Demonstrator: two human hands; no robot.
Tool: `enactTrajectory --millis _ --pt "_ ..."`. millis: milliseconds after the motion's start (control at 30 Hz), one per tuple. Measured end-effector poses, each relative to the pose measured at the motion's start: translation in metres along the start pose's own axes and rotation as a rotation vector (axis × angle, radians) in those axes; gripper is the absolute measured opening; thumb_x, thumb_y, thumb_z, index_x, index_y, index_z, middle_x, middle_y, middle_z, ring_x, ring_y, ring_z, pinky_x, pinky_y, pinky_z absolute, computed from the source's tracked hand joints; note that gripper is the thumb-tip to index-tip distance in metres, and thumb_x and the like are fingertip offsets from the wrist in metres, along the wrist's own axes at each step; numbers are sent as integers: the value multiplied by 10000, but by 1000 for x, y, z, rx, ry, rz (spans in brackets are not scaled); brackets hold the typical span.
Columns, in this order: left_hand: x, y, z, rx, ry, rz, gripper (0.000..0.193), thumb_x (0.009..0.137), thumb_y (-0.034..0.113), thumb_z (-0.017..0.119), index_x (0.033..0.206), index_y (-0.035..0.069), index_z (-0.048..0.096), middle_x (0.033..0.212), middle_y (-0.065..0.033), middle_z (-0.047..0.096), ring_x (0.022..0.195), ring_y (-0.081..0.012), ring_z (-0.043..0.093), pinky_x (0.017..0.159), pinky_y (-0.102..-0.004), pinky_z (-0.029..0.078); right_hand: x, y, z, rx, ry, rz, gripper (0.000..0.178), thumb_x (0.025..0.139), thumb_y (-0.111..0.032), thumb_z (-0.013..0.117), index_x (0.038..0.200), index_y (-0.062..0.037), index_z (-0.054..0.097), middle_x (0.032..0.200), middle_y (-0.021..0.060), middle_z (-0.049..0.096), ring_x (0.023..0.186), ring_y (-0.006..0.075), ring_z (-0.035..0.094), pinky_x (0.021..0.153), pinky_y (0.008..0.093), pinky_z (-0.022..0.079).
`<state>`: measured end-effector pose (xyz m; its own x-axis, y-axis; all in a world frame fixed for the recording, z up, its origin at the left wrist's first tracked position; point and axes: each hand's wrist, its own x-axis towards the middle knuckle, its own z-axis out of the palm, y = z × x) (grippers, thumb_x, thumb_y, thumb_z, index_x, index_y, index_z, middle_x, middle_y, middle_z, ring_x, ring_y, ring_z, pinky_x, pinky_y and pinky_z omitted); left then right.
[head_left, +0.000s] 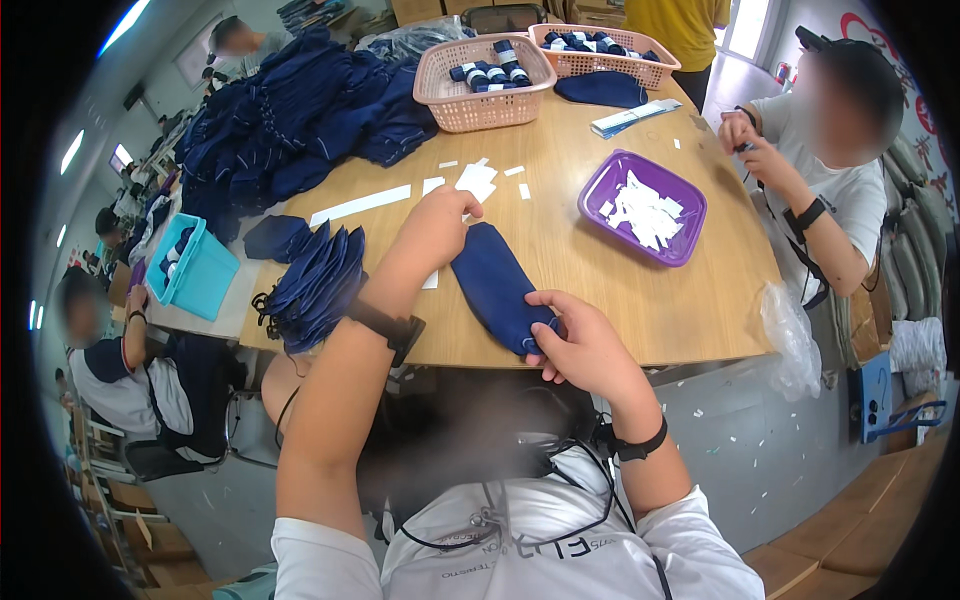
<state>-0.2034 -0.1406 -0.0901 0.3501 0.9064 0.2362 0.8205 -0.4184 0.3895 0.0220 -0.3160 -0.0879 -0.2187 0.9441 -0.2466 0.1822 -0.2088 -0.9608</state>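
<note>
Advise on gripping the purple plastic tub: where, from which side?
I'd pinch the left rim of the purple plastic tub, coming from above on the person's left. It sits upright with that lip exposed; the loose white paper slips inside favour keeping it level. The right hand is nearest.

Printed in dark letters (580,548) on the white shirt (430,570), below the right hand (578,340). Marked in red signs (924,112) on the wall (890,30) farther right, too unclear to read.

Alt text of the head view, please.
A person's right hand pinches the near end of an elongated navy-blue fabric pouch at a light wooden table; the left hand is at its far end beside white paper slips. A purple plastic tray of more slips sits to the right.
</note>
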Motion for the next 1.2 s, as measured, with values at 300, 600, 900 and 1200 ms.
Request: enactTrajectory --millis 300,600,900,1200 --pt "-63 51 -8 19 48 135 312 949 146 751 1244 45 733 1316 -210 693 1234 -403 662 1051 -452 537 -82 -24 0 -745 263 -392 668 867 -174 854 1464 -36 587 1049 161 731 952 381 713 859 498 574" --pt "-85 48 33 397 -121 -1 829 1014 648 607 1652 150 430 1678 -395 304 1546 -593 324 1257 -563 366 -10 49 16 -939 365 -910 381 784 -167 874 1128 -114 719 1306 75 687 1215 320 636 989 461 497" --pt "-76 57 15 334 -187 -80 975 864 796 689 1631 233 478 1673 -369 337 1568 -527 341 1240 -534 400 -25 61 30 -994 452 -884 443 755 -193 886 1162 -110 730 1330 94 692 1216 357 636 988 477 511" --pt "-78 48 14 321 -135 -61 962 865 806 676 1627 248 493 1692 -353 323 1572 -520 338 1277 -513 348 -59 -5 28 -815 432 -1038 419 842 -103 806 1251 -69 723 1330 136 712 1337 441 605 1081 562 472"
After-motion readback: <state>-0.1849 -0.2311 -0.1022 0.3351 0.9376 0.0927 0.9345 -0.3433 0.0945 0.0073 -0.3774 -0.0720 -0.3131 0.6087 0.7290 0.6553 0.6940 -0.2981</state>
